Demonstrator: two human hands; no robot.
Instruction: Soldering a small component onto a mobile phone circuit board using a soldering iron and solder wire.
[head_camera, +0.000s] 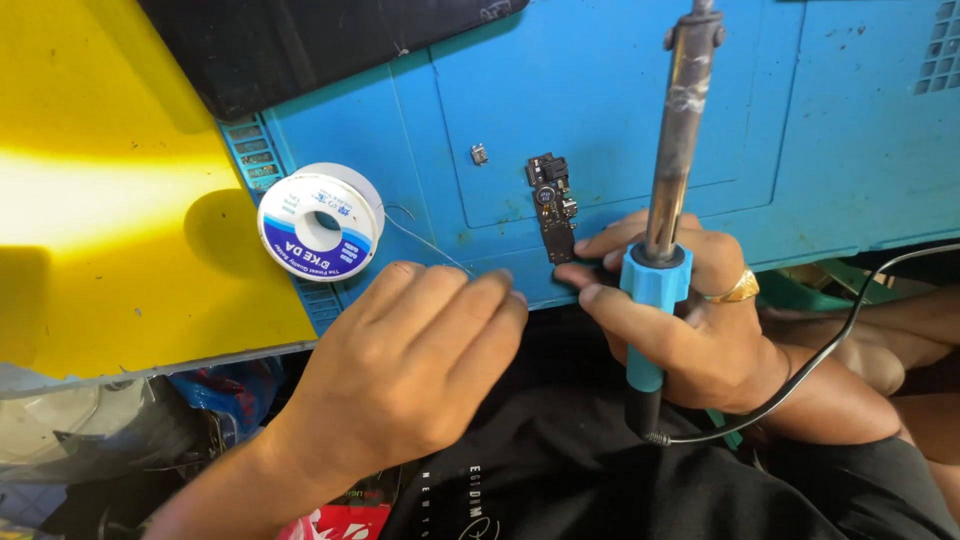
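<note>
My right hand (690, 320) grips a soldering iron (672, 170) by its blue handle, metal shaft pointing up and away. Its fingertips also rest on the lower end of a small dark circuit board (553, 205) lying on the blue work mat (620, 110). My left hand (410, 360) has its fingers bunched on a thin solder wire (425, 245) at the mat's near edge. That wire runs from a white and blue solder spool (320, 222) on the mat's left side. A gold ring sits on one right-hand finger.
A tiny metal part (480, 154) lies on the mat left of the board. A yellow surface (110, 190) is at the left and a black panel (310, 40) at the top. The iron's black cord (830, 350) trails right over my lap.
</note>
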